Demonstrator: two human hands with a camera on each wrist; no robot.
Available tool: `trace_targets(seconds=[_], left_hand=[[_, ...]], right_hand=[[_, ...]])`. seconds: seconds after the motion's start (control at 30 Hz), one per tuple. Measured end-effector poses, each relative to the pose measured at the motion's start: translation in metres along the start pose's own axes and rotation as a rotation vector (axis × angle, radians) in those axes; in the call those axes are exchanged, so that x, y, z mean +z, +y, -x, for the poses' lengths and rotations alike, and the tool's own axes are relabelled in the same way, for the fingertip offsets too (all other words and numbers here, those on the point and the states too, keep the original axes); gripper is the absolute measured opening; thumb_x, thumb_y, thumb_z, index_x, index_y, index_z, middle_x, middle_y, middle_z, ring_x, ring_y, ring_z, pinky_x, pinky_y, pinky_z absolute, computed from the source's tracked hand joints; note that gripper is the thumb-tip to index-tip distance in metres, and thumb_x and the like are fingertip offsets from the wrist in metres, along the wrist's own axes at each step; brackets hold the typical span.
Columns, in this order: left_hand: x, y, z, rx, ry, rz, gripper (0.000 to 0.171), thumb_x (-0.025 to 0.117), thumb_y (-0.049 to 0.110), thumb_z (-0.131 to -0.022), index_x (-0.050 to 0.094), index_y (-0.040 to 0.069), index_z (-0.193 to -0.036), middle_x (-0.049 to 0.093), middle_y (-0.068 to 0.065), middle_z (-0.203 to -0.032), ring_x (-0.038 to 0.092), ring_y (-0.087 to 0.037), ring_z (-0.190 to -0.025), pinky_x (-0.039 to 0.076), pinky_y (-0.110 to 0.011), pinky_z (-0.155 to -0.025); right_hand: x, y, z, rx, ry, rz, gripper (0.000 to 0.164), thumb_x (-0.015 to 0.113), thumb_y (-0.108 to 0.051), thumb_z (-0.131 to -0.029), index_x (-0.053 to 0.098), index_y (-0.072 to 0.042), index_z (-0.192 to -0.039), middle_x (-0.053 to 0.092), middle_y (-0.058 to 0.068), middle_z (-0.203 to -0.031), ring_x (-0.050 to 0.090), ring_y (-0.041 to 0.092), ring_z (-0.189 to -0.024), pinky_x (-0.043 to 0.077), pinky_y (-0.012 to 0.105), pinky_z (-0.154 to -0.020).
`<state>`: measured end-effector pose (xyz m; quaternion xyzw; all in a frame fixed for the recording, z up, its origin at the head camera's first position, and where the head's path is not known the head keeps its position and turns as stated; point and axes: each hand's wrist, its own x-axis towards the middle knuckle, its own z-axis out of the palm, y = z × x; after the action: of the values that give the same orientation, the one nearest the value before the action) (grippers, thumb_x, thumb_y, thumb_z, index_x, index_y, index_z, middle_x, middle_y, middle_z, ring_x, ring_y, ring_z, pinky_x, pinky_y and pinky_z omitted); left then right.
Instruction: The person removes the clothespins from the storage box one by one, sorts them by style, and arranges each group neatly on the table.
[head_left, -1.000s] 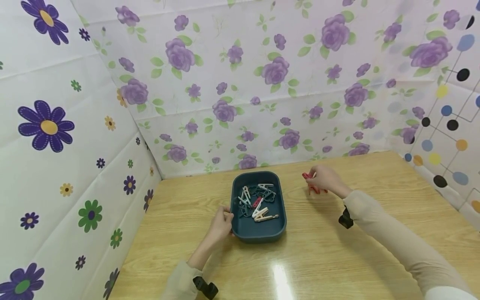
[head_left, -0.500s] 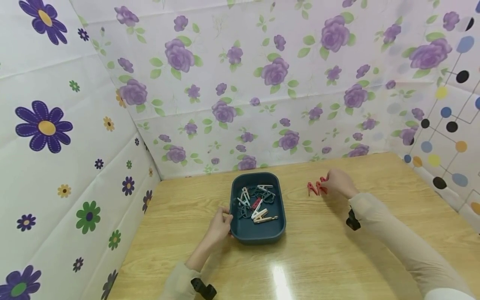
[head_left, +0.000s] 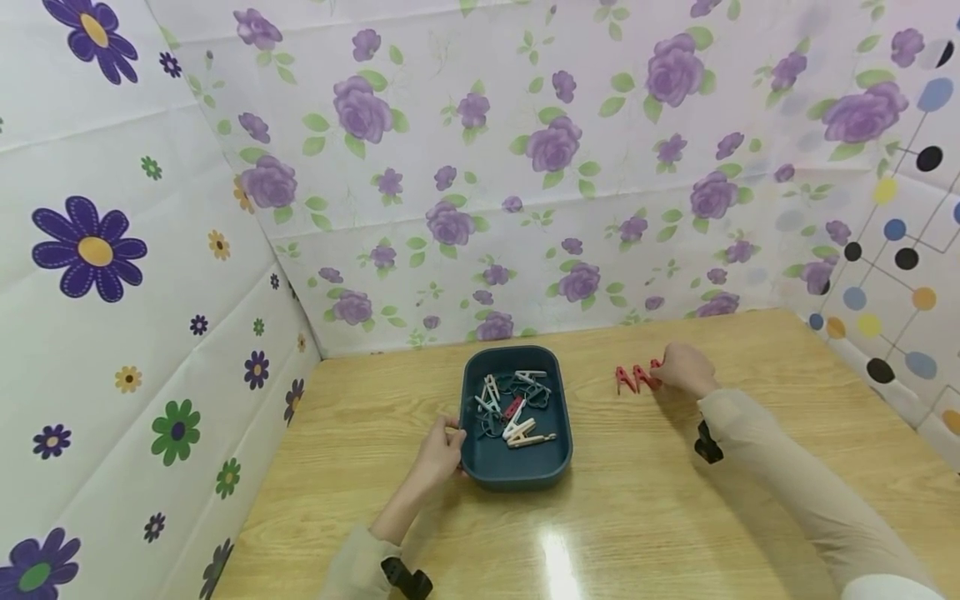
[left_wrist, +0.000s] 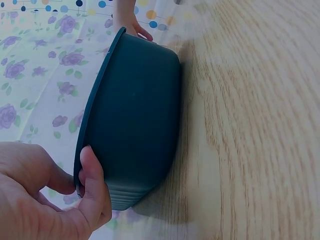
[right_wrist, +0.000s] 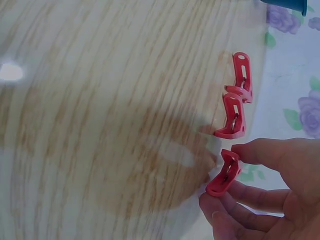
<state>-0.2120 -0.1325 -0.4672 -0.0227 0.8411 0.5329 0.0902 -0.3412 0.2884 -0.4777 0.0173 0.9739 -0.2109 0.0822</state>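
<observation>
My left hand (head_left: 438, 450) pinches the rim of a dark teal plastic bin (head_left: 517, 481) at its near left side; thumb and fingers grip that rim in the left wrist view. To the right of the bin, my right hand (head_left: 688, 371) holds a red clothespin (right_wrist: 226, 175) between thumb and fingers, close over the wooden table. Beside it stand two more red clothespins, the nearer one (right_wrist: 232, 117) and the farther one (right_wrist: 242, 75), lined up in a row. Inside the bin lie a red clothespin (head_left: 513, 407), a beige clothespin (head_left: 531, 437) and several white and dark green ones.
A wooden table (head_left: 615, 500) carries everything. Behind it hangs a white sheet with purple roses (head_left: 450, 225). Another flowered sheet (head_left: 172, 333) closes the left side, and a dotted sheet (head_left: 892, 292) closes the right.
My right hand has carried the red clothespin rightward from above the left end of the row, then lowered it at the right end. The left hand and bin stay in place.
</observation>
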Motion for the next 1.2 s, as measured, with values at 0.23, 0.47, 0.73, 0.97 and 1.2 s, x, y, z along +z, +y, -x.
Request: trace_targets(seconds=[0.23, 0.47, 0.73, 0.97, 1.2], left_hand=[[0.0, 0.0, -0.001, -0.002, -0.002, -0.006, 0.027, 0.04, 0.009, -0.104, 0.039, -0.004, -0.128, 0.059, -0.023, -0.097, 0.055, -0.014, -0.056, 0.058, -0.04, -0.058], [0.0, 0.0, -0.001, 0.005, -0.005, -0.002, 0.027, 0.04, 0.008, -0.104, 0.039, -0.004, -0.127, 0.057, -0.022, -0.093, 0.055, -0.014, -0.056, 0.058, -0.041, -0.059], [0.0, 0.0, 0.0, 0.001, -0.004, 0.005, 0.027, 0.04, 0.009, -0.104, 0.039, -0.004, -0.128, 0.057, -0.022, -0.094, 0.055, -0.014, -0.057, 0.057, -0.038, -0.058], [0.0, 0.001, -0.001, -0.002, -0.009, 0.005, 0.029, 0.04, 0.01, -0.104, 0.038, -0.004, -0.129, 0.058, -0.023, -0.099, 0.056, -0.015, -0.058, 0.058, -0.039, -0.059], [0.0, -0.001, 0.0, 0.008, 0.003, -0.012, 0.026, 0.041, 0.009, -0.104, 0.04, -0.004, -0.127, 0.058, -0.021, -0.093, 0.056, -0.016, -0.056, 0.057, -0.038, -0.057]], right_hand=[[-0.002, -0.003, 0.002, -0.034, 0.032, 0.014, 0.043, 0.059, -0.022, -0.091, 0.058, -0.009, -0.05, 0.042, -0.005, -0.04, 0.038, 0.012, -0.04, 0.028, 0.022, -0.038], [-0.008, -0.015, 0.003, -0.109, 0.068, 0.035, 0.049, 0.057, -0.021, -0.091, 0.043, -0.017, -0.045, 0.033, -0.008, -0.039, 0.03, 0.008, -0.039, 0.023, 0.02, -0.039], [-0.011, -0.04, 0.004, -0.193, 0.051, 0.018, 0.031, 0.057, -0.019, -0.091, 0.062, -0.006, -0.063, 0.048, -0.001, -0.05, 0.034, 0.01, -0.044, 0.03, 0.023, -0.044], [-0.014, -0.063, 0.01, -0.255, 0.065, 0.049, 0.025, 0.054, -0.017, -0.092, 0.066, -0.002, -0.076, 0.053, 0.002, -0.057, 0.035, 0.011, -0.047, 0.03, 0.025, -0.046], [-0.014, -0.086, 0.019, -0.321, 0.076, 0.038, 0.033, 0.054, -0.016, -0.093, 0.055, -0.012, -0.06, 0.037, -0.005, -0.046, 0.028, 0.009, -0.043, 0.023, 0.023, -0.045]])
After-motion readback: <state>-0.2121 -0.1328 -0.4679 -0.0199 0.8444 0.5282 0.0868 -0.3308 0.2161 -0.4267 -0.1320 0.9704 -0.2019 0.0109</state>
